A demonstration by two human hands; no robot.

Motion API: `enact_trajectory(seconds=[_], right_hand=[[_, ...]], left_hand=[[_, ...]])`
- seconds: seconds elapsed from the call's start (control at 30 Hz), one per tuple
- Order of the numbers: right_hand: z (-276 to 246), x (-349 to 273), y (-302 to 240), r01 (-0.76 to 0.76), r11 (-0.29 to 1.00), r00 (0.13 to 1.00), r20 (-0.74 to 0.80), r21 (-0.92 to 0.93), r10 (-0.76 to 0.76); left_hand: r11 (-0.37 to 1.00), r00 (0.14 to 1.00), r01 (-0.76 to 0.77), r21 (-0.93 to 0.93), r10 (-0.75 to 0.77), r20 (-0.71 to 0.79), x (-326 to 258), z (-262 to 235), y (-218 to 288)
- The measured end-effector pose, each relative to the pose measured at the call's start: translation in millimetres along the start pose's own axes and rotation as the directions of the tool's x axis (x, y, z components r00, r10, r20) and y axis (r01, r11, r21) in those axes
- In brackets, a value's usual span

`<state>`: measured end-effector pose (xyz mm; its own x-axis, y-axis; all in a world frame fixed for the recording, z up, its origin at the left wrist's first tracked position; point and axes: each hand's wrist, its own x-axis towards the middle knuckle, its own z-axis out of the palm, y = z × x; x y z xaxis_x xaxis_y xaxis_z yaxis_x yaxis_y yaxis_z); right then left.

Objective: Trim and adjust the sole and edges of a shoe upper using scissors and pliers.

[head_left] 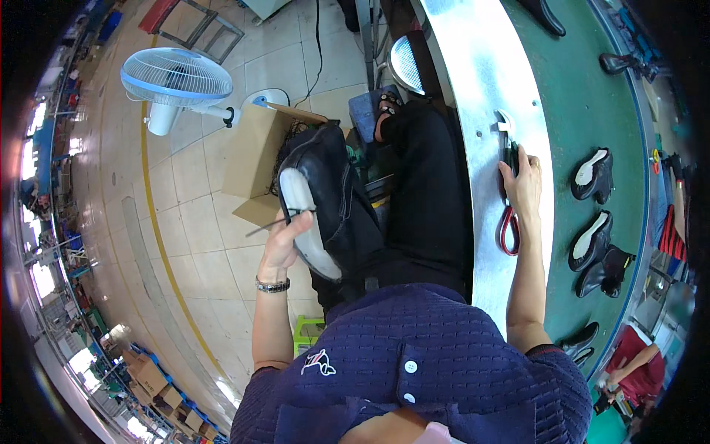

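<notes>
A black leather shoe [319, 174] with a pale sole board lies tilted across my left thigh. My left hand [282, 244] grips its edge, and a thin dark strand sticks out by the thumb. On the metal bench top, my right hand [523, 185] has its fingers curled round a black-handled hand tool [504, 132] with a curved metal head. The fingers cover part of that tool, so its exact kind is unclear. Just below it lie red-handled scissors [509, 233], close to my right wrist.
Several black shoes, one a shoe with a white sole [592, 175], sit on the green conveyor belt [558, 133] beyond the bench. An open cardboard box [248, 155] and a standing fan [176, 78] are at my left. Another person [640, 370] is at the far right.
</notes>
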<state>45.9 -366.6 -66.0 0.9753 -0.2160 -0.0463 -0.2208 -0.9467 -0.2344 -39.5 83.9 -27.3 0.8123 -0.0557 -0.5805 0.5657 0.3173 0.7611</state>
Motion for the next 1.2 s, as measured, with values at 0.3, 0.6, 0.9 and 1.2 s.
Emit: enact_trajectory(seconds=[0.3,0.6,0.9,1.2], right_hand=[[-42.2,-6.2,-46.8,-0.462,0.3,0.881,0.47,0.835,0.049],[-100.4,-24.5,-178.6,-0.591,0.404,0.544,0.715,0.698,-0.439],[-96.9,-0.5,-240.9,-0.696,0.477,0.284,0.816,0.537,-0.503],[-112.3,19.1,-271.0,-0.433,0.811,0.278,0.914,0.394,-0.296]], left_hand=[[0.996,0.997,0.048,0.076,-0.052,0.05,22.5,59.7,35.4],[0.652,0.83,-0.431,0.624,0.557,-0.009,54.2,66.6,25.4],[0.895,0.898,-0.376,0.241,0.416,-0.142,84.4,78.3,32.3],[0.899,0.884,-0.409,0.155,0.433,-0.177,91.2,75.1,25.6]])
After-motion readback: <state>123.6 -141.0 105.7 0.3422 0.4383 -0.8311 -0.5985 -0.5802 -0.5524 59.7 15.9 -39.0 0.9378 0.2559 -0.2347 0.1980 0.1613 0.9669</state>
